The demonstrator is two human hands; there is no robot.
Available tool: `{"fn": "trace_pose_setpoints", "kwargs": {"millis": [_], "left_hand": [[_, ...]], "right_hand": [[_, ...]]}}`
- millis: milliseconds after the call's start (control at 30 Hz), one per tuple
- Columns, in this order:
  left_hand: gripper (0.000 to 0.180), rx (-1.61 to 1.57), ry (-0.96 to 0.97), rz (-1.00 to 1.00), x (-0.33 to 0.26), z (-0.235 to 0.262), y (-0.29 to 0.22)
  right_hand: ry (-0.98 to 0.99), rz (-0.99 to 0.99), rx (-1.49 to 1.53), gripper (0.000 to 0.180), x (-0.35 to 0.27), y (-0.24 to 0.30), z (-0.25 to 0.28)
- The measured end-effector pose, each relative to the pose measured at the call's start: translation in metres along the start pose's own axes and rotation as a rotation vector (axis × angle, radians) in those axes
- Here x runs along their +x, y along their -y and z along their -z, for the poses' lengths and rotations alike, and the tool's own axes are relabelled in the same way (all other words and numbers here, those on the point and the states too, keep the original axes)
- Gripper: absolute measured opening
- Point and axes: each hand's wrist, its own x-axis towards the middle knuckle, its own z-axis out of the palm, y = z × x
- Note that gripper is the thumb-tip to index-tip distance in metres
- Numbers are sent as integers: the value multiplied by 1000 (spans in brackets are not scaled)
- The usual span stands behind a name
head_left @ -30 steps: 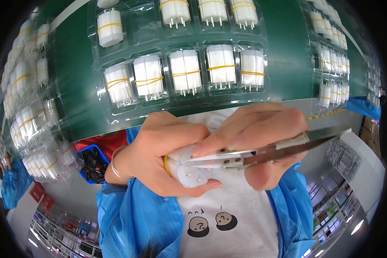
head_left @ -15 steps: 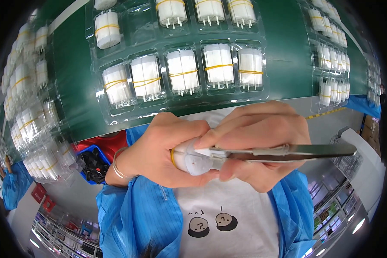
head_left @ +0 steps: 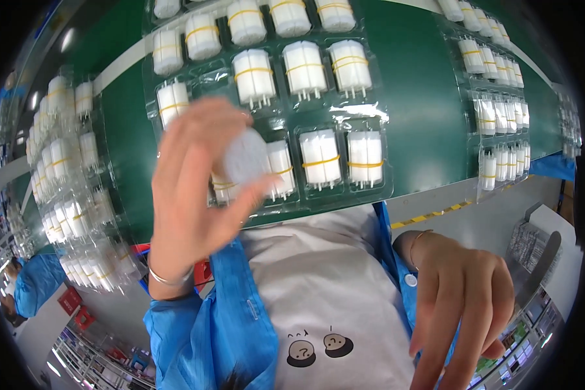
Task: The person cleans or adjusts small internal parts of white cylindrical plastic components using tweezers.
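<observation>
Over the front left of the clear plastic tray (head_left: 377,117), my left hand (head_left: 198,175) grips a white cylindrical bundle (head_left: 246,156), its round pale end turned toward me. Motion blurs this hand, and it covers part of the near row. Around it sit several white bundles (head_left: 320,156) with yellow rubber bands, many with thin white pins at the near end. My right hand (head_left: 461,299) is low at the right, beside my blue jacket, fingers pointing down. A long flat metal tool that looks like tweezers (head_left: 545,270) sticks out behind its fingers; its tip is hidden.
The tray lies on a green table (head_left: 422,123). More filled trays stand at the right (head_left: 500,117) and, stacked, at the left (head_left: 62,162). A yellow-black floor stripe (head_left: 435,213) runs beyond the table edge. Another person's blue sleeve (head_left: 39,283) shows at far left.
My hands have parted. The left has carried the bundle forward and left over the tray; the right has drawn back and down to the right with the metal tool. The view has shifted.
</observation>
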Motion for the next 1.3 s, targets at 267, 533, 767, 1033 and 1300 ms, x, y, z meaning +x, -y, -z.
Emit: {"fn": "trace_pose_setpoints", "kwargs": {"millis": [267,533,767,1033,1300], "left_hand": [[48,147,109,87,37,-6,25],[64,312,139,163,48,-21,35],[61,286,125,160,44,-14,41],[92,-1278,-124,372,-4,7,-17],[72,-1345,11,551,-55,-1,-30]], "right_hand": [[-14,-137,345,21,1,16,16],[-53,-126,374,21,-2,25,20],[9,-138,402,22,-11,27,19],[-56,-130,380,23,-18,19,-5],[-101,-34,260,23,-13,-12,6]]}}
